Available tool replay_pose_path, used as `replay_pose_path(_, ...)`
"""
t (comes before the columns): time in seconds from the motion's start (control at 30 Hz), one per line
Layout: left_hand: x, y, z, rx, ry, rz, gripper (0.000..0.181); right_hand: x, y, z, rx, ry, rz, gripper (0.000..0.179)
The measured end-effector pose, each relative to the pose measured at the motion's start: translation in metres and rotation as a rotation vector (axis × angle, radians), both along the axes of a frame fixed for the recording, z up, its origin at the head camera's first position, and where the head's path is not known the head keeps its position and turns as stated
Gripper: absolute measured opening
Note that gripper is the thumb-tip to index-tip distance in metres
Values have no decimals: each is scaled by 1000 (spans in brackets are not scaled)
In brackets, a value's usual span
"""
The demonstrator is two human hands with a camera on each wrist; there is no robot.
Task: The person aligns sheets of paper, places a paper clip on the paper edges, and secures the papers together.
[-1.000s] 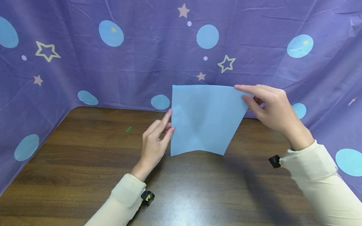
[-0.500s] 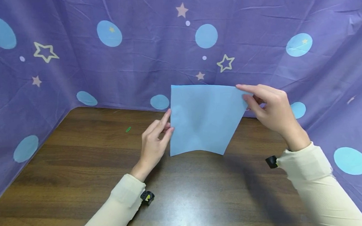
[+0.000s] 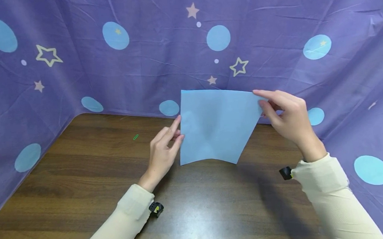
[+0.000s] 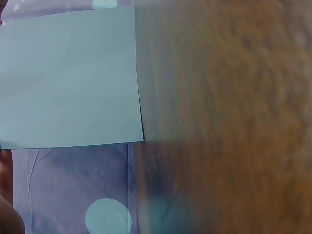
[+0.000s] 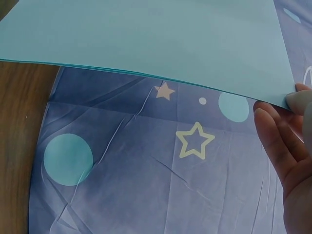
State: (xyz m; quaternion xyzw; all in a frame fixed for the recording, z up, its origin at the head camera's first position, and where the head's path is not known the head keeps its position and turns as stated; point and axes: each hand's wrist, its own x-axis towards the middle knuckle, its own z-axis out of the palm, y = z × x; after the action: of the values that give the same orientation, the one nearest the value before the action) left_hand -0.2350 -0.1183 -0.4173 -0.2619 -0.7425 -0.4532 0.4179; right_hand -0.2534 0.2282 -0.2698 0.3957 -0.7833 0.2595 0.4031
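A light blue sheet of paper is held up over the far part of the table, its lower edge bowed upward in the middle. My left hand pinches it along the left edge, thumb lower and index finger higher. At the upper right corner, my right hand grips the sheet between thumb and fingers. The right wrist view shows the thumb of that hand on the paper's face and other fingers at its edge. In the left wrist view the paper fills the upper left, and little of the hand shows.
A small green paper clip lies on the brown wooden table, left of my left hand. Behind the table and along both sides hangs a purple curtain with stars and blue dots.
My right fingertips have shifted slightly to the right along the paper's top edge, and the right wrist has moved a little left. The left hand and the sheet stay nearly still.
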Motion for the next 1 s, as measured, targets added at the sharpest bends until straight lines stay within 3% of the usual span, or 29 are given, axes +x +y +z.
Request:
replay_pose_path(0.27, 0, 0, 0, -4, -2, 1, 62, 1, 0, -6, -68, 8, -25, 32)
replay_pose_path(0.67, -1, 1, 0, 9, 9, -3, 61, 8, -10, -7, -180, -3, 0, 28)
replay_pose_path(1.0, 1, 1, 0, 0, -31, -4, 61, 5, -9, -16, -273, -46, -16, 27)
